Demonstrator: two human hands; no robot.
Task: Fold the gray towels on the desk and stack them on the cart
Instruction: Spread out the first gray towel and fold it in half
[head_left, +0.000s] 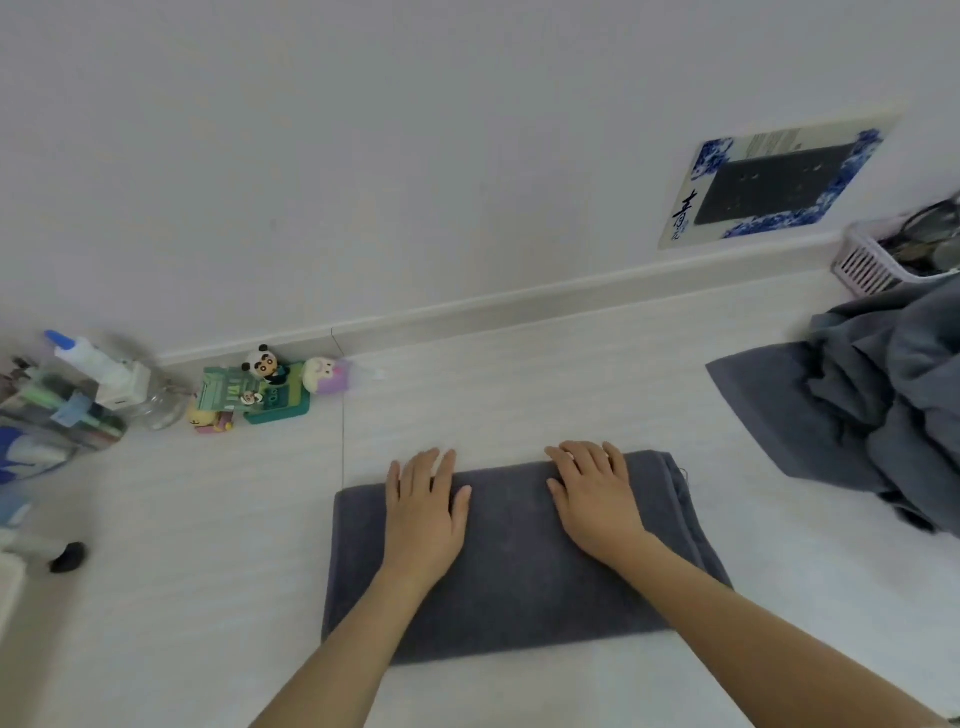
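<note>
**Legible text: one character**

Upper right of frame: blue-and-white bordered card (774, 182) leaning on the wall carries a large black brush character, 青, at its lower left corner. Smaller characters beneath it and fine print along its top edge are too blurred to read.

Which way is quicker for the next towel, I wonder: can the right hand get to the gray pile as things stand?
Probably yes. The right hand lies flat on the folded towel, holding nothing, and bare desk separates it from the pile of gray towels on that side.
</note>
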